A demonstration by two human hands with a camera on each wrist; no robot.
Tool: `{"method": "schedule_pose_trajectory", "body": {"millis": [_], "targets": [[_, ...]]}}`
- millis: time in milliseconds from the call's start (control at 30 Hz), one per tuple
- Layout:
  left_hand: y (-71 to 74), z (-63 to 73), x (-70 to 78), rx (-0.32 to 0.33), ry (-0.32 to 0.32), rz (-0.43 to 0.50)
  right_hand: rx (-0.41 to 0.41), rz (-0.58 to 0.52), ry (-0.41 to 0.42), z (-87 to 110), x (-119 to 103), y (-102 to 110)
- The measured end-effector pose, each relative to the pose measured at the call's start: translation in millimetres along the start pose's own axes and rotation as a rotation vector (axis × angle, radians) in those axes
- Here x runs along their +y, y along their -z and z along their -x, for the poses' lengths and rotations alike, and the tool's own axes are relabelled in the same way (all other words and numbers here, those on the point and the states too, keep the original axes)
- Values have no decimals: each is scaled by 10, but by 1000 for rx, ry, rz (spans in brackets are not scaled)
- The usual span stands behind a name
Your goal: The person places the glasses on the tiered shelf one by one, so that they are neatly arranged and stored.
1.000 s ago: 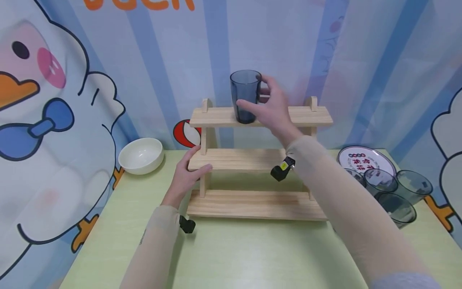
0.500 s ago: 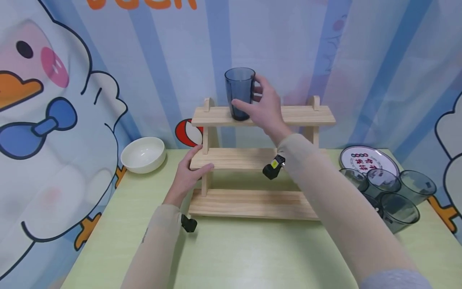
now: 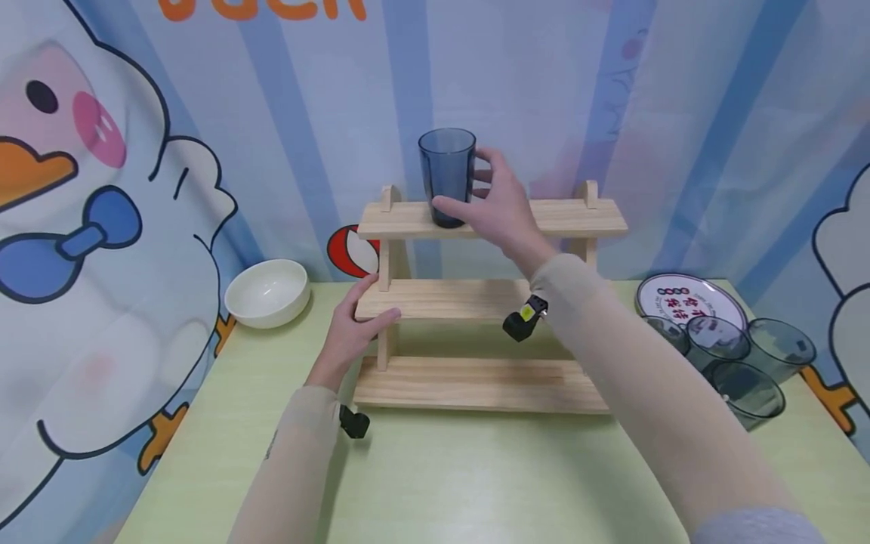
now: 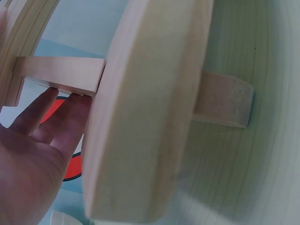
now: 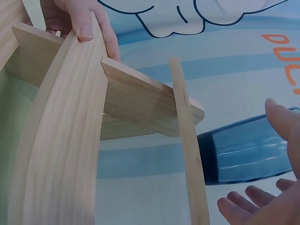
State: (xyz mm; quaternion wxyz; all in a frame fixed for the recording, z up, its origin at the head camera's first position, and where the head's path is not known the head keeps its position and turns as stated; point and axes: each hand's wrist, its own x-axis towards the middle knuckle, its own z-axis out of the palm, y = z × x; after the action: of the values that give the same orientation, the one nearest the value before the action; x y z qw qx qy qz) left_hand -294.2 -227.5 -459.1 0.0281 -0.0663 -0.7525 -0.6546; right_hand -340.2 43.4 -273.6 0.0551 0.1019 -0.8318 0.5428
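Note:
A three-tier wooden display shelf (image 3: 448,298) stands on the table. My left hand (image 3: 350,332) grips the left end of its middle board, thumb in front and fingers behind, reaching the upright in the left wrist view. A blue-tinted glass cup (image 3: 447,170) stands upright on the top board, left of its middle. My right hand (image 3: 503,211) is beside the cup, thumb across its lower front and fingers along its right side. In the right wrist view the fingers (image 5: 243,201) are spread and apart from the cup's wall, and the thumb overlaps it.
A white bowl (image 3: 267,293) sits at the table's back left. Several similar glass cups (image 3: 748,393) are grouped at the right, in front of a white plate with red lettering (image 3: 689,302). A printed duck curtain (image 3: 326,106) hangs behind the shelf.
The cup has moved left along the top board with my right hand. The right fingers have since loosened from its side. My left hand has kept its grip on the shelf.

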Motion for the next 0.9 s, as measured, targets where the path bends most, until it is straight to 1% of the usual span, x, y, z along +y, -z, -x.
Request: {"method": "schedule_pose_trajectory", "body": {"millis": [167,267,367,567,800,900], "targets": [[7,-5,-5,8,-4,-18,-58,-4,-24,116,28,186],[13,1,-6,7,2,-14,-76,1,-14,194,82,311],[21,10,-2,6,3,-7,-83,24,-5,270,138,433],[29,7,8,0,-13,10,-92,77,23,424,240,680],[7,1,5,-2,-11,-18,-123,41,53,644,357,964],[-1,4,7,-2,-15,-15,-132,55,52,768,406,1097]]}}
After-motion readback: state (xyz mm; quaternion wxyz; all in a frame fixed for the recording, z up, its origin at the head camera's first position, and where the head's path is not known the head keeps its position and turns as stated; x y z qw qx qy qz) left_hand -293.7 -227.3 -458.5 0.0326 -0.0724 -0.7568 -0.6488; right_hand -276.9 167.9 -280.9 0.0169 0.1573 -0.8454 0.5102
